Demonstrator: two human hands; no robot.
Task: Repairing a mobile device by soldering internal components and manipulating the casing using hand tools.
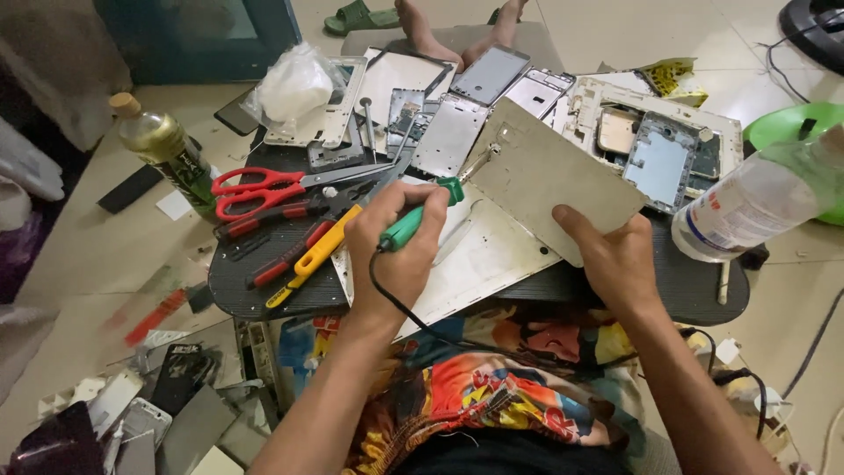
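We take the dark oval work board as our landmark. Over its middle, our left hand is wrapped in a fist around the green handle of a soldering iron, whose metal shaft runs up and right until the tip meets the edge of a grey metal plate. A black cord drops from the handle toward us, off the board's near edge. Our right hand pinches that plate by its lower corner, thumb on top, holding it tilted above the board's right half.

On the board's left part lie red-handled scissors, with pliers and a yellow-handled tool just below them. Along the far edge, several phone frames and back covers lie in a heap, a white plastic bag among them. Off the board's left end stands 1 green bottle; at the right end a clear plastic bottle leans.
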